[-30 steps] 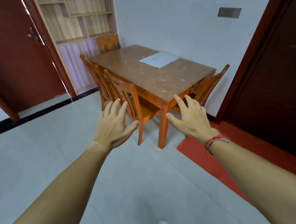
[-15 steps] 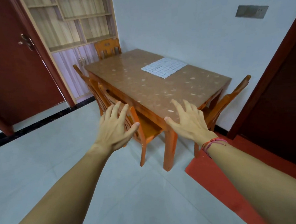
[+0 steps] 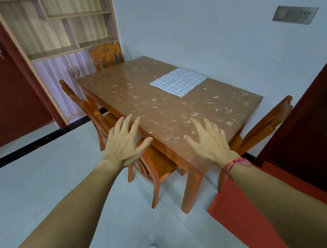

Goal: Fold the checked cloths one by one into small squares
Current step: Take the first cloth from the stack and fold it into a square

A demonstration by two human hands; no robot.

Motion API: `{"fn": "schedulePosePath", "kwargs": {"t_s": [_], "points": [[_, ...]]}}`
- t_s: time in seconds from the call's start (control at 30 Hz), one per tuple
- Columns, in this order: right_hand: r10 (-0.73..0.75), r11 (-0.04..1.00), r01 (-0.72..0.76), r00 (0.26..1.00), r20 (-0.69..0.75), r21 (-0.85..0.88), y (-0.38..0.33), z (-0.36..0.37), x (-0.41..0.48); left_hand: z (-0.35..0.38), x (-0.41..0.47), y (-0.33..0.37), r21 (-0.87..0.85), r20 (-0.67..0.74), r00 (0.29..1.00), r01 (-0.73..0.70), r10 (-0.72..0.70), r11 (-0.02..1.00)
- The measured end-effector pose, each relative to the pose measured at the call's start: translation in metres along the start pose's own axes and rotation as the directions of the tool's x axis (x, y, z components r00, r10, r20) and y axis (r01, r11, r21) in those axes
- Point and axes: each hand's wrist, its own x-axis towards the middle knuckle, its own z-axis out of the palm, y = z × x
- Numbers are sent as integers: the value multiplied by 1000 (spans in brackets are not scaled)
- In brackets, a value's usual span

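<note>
A white checked cloth lies flat on the far right part of a brown wooden table, close to the wall. My left hand is stretched out in the air with spread fingers over the table's near left edge. My right hand, a red string at its wrist, hovers with spread fingers above the table's near corner. Both hands hold nothing and are well short of the cloth.
Orange wooden chairs stand around the table: two on the left side, one at the far end, one on the right. A shelf cabinet and a dark red door lie to the left. A red mat covers the floor at right.
The view has come closer to the table. Both hands, earlier in front of the chair and table leg, now reach over the table's near end.
</note>
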Motion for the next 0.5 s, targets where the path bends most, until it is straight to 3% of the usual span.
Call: {"fn": "schedulePosePath", "kwargs": {"t_s": [0.5], "points": [[129, 992, -129, 991, -18, 9, -2, 32, 181, 70, 187, -59, -51, 128, 985, -111, 116, 993]]}}
